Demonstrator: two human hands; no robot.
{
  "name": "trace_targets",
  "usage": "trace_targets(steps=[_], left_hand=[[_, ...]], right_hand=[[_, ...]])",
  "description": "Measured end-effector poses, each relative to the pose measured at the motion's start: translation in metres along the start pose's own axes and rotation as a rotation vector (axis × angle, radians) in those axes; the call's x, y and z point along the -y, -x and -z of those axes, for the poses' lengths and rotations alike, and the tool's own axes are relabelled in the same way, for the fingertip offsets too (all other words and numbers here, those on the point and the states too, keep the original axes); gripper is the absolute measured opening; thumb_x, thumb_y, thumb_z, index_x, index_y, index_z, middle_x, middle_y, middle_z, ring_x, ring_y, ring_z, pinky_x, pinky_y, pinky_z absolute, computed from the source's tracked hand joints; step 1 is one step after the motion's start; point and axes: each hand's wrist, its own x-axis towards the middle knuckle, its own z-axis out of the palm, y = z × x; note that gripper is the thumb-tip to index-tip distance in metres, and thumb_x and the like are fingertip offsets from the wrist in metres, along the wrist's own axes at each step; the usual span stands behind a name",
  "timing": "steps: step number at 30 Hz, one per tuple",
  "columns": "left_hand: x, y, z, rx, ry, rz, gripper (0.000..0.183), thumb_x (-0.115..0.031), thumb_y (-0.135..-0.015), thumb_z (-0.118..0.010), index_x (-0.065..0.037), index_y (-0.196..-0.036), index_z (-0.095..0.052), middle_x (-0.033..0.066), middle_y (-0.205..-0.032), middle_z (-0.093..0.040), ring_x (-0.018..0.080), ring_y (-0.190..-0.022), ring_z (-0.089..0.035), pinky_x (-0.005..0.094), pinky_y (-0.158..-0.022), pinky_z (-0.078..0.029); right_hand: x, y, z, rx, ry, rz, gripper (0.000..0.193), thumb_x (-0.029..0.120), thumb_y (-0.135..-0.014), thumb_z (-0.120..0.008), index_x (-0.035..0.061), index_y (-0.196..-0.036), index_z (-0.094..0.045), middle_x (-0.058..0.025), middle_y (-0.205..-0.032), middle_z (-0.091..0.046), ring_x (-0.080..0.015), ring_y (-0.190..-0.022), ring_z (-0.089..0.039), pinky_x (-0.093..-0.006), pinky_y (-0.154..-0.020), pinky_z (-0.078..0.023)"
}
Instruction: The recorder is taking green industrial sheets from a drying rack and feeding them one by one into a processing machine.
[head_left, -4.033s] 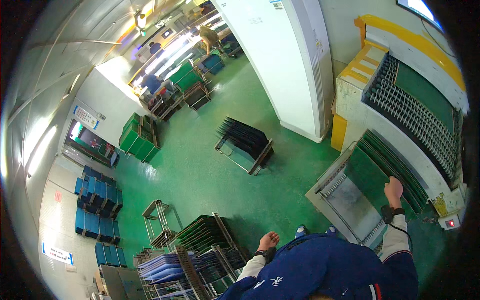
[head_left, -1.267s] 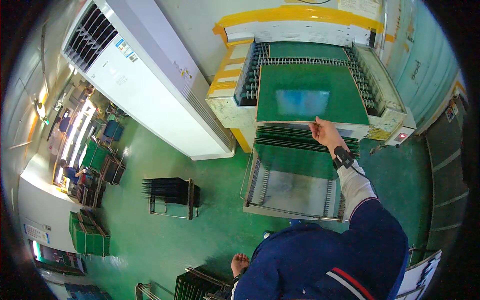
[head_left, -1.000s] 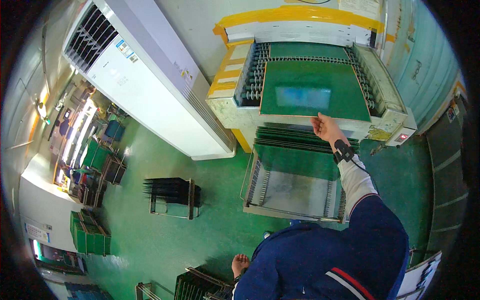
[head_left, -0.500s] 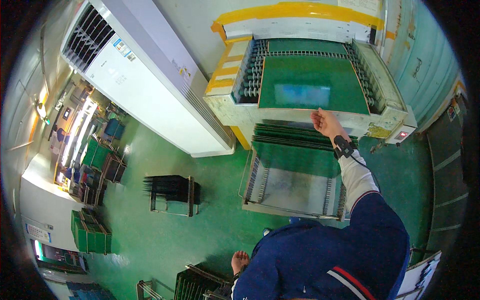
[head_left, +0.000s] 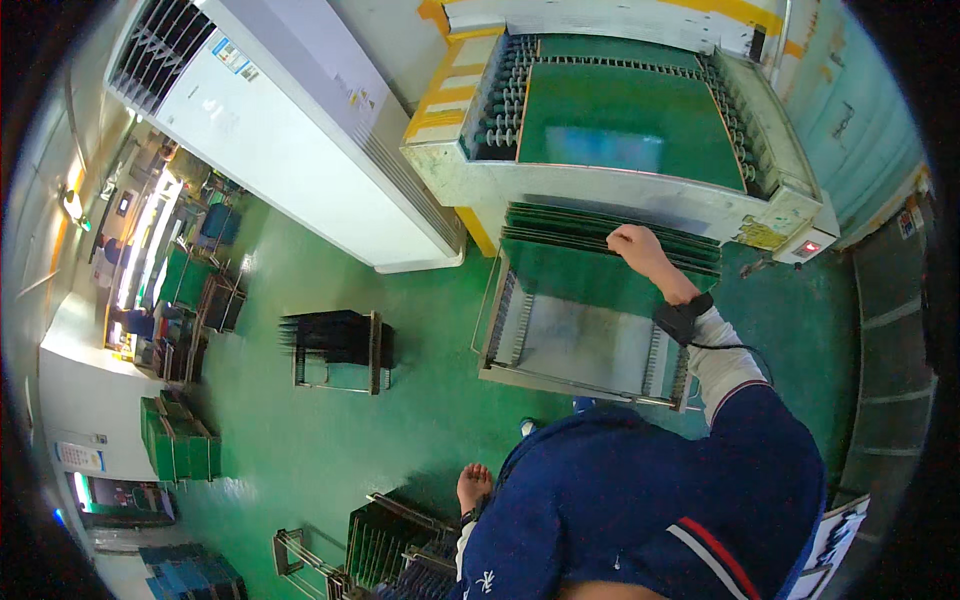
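My right hand (head_left: 645, 255), with a black band at the wrist, reaches over a metal rack (head_left: 560, 388) in front of me. Its fingers are curled closed at the top edge of the foremost green panel (head_left: 570, 275); the fingertips are partly hidden. More green panels stand upright behind that one. Above the rack, another green panel (head_left: 620, 110) lies flat on the rollers of a conveyor machine (head_left: 590, 187), apart from my hand. Low at my left side hangs my left hand (head_left: 474, 487), loosely open with its fingers slightly bent and nothing in it.
A tall white air conditioner (head_left: 290, 130) stands left of the machine. A small rack of dark panels (head_left: 340, 340) is on the green floor to the left. Another panel rack (head_left: 375, 545) stands close by my left hand. Several loaded racks (head_left: 180, 440) line the far left.
My right hand has moved from the front edge of the panel on the rollers down to the panels in the rack, its fingers curling. The view has tilted; my left hand stays low.
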Motion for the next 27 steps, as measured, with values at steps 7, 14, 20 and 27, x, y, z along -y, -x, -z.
trace_targets(steps=[7, 14, 20, 27], left_hand=[[0.000, -0.003, 0.011, -0.071, -0.012, -0.013, 0.014, -0.019, -0.084, -0.049, -0.011, -0.073, -0.047, 0.0010, -0.068, -0.049, 0.0186, -0.065, -0.049, 0.0314, -0.062, -0.043], [-0.004, -0.010, 0.027, 0.060, -0.015, 0.007, 0.014, -0.019, -0.084, -0.050, -0.010, -0.074, -0.048, 0.0019, -0.071, -0.051, 0.0191, -0.066, -0.049, 0.0315, -0.062, -0.043], [0.004, -0.006, 0.029, 0.099, 0.094, -0.052, 0.016, -0.018, -0.086, -0.046, -0.010, -0.072, -0.045, 0.0018, -0.067, -0.045, 0.0173, -0.062, -0.043, 0.0306, -0.060, -0.039], [0.009, -0.030, 0.071, 0.313, 0.271, -0.095, 0.015, -0.013, -0.084, -0.042, -0.010, -0.069, -0.040, 0.0021, -0.063, -0.033, 0.0167, -0.057, -0.033, 0.0280, -0.055, -0.032]], right_hand=[[0.029, 0.026, -0.012, 0.060, 0.303, 0.090, 0.020, 0.018, -0.076, -0.059, 0.0028, -0.089, -0.060, -0.0122, -0.081, -0.061, -0.0284, -0.075, -0.059, -0.0355, -0.066, -0.046], [0.023, 0.030, -0.019, 0.045, 0.338, 0.125, 0.018, 0.018, -0.073, -0.061, 0.0031, -0.085, -0.060, -0.0122, -0.080, -0.057, -0.0304, -0.079, -0.055, -0.0408, -0.067, -0.044], [0.019, 0.029, -0.030, 0.076, 0.518, 0.194, 0.018, 0.018, -0.071, -0.063, 0.0034, -0.081, -0.057, -0.0135, -0.083, -0.058, -0.0329, -0.083, -0.054, -0.0435, -0.069, -0.044], [0.030, 0.031, -0.036, 0.107, 0.561, 0.069, 0.024, 0.018, -0.071, -0.063, 0.0023, -0.086, -0.053, -0.0170, -0.086, -0.059, -0.0362, -0.084, -0.056, -0.0450, -0.069, -0.044]])
